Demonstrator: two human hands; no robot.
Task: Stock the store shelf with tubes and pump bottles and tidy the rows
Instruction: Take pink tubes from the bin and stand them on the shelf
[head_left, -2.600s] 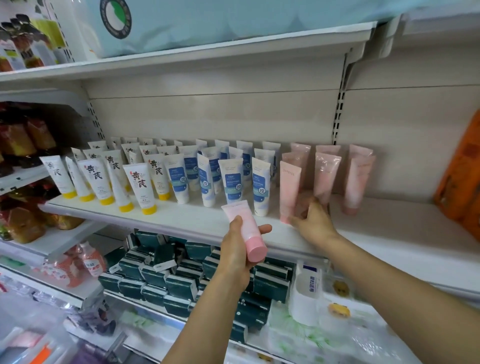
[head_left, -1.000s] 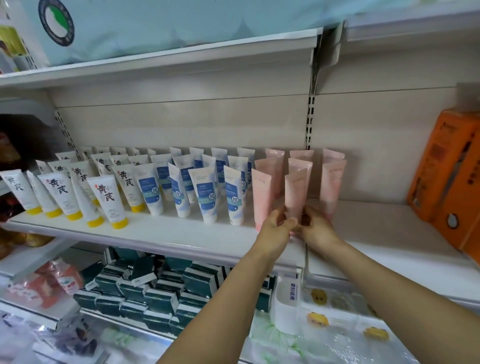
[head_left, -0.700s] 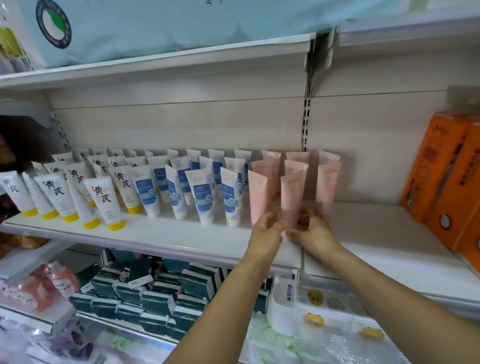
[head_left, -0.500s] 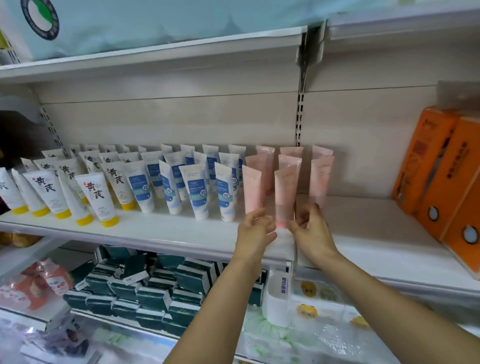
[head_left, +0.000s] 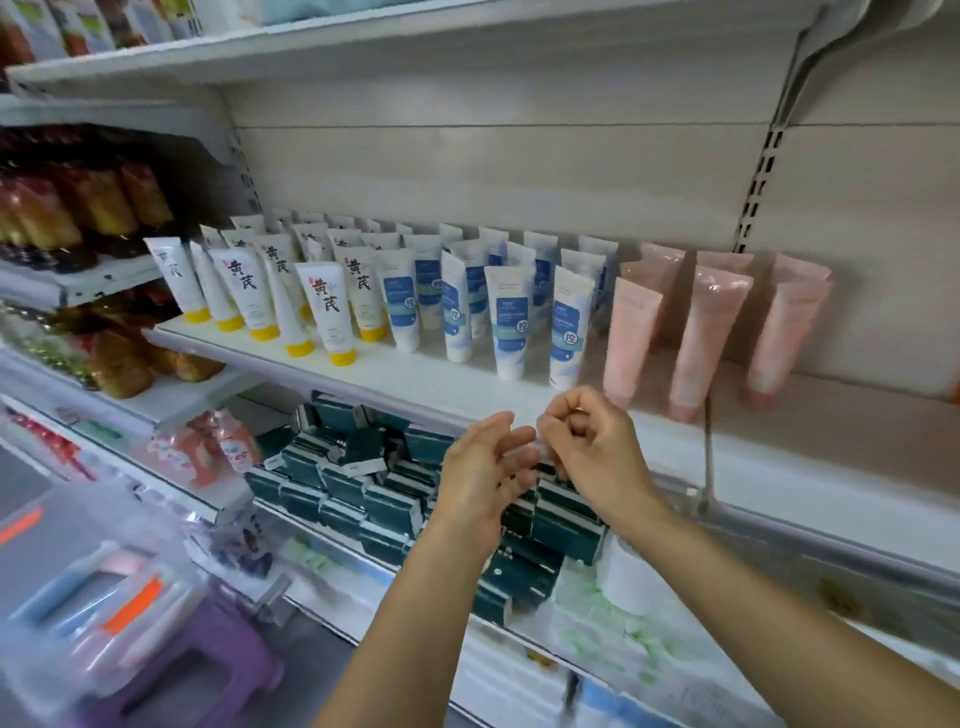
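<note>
Both hands hang empty before the shelf (head_left: 467, 387), left hand (head_left: 480, 475) loosely spread, right hand (head_left: 589, 447) curled, while the pink tubes (head_left: 696, 338) stand cap-down at its right end (light and squashy, I'd guess, best pinched low near the cap).

On the middle shelf (head_left: 395, 371) tubes stand cap-down in rows running front to back — the tubes with large characters (head_left: 328, 312) at the left, the tubes with label panels (head_left: 511, 322) in the middle, the plain tubes (head_left: 698, 338) at the right, near the back wall. Below this shelf lie stacked small boxes (head_left: 384, 499). The left hand (head_left: 480, 475) and right hand (head_left: 592, 447) are close together before the shelf edge. At the lower left a lidded bin (head_left: 98, 597) rests on a stool (head_left: 208, 660).
</note>
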